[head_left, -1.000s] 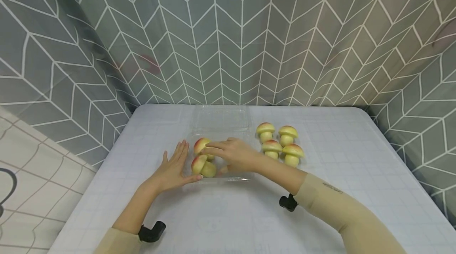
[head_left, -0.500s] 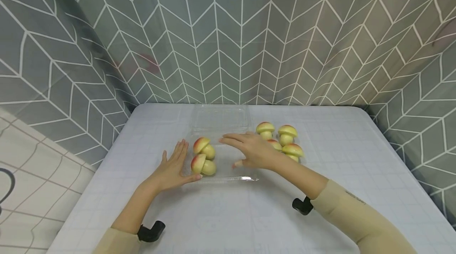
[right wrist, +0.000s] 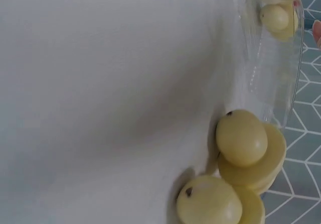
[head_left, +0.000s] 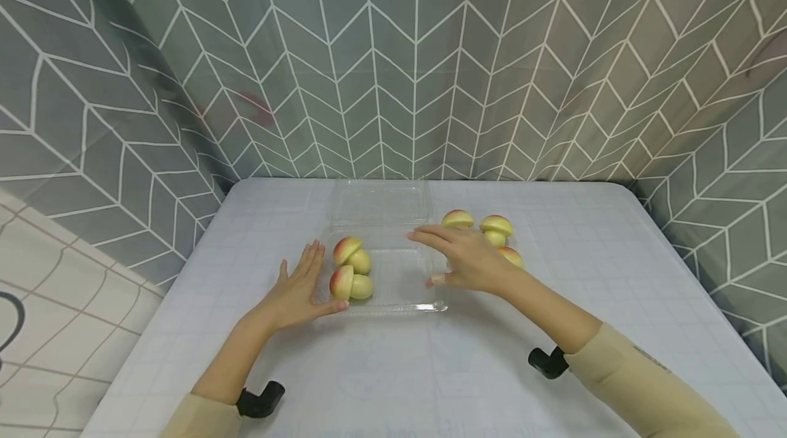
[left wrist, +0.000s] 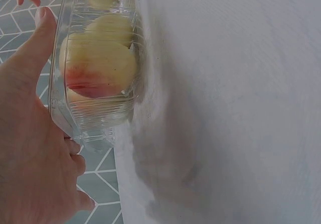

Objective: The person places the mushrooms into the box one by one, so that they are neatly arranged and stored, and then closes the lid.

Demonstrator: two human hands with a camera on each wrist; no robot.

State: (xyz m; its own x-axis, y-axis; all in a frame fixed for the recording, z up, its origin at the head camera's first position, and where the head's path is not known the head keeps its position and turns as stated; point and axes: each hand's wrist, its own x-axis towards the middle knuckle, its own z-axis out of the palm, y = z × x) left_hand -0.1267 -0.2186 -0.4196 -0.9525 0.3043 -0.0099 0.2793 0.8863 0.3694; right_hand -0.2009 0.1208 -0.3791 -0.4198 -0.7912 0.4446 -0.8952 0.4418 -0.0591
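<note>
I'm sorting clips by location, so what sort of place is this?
Probably a small tabletop recording setup, though I can't be certain: a gray chevron-patterned curtain hangs behind a white table, and a black device sits at each wrist.

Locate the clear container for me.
In the head view, the clear container sits on the table, its lid open toward the far edge, just left of the loose mushroom-shaped pieces.
</note>
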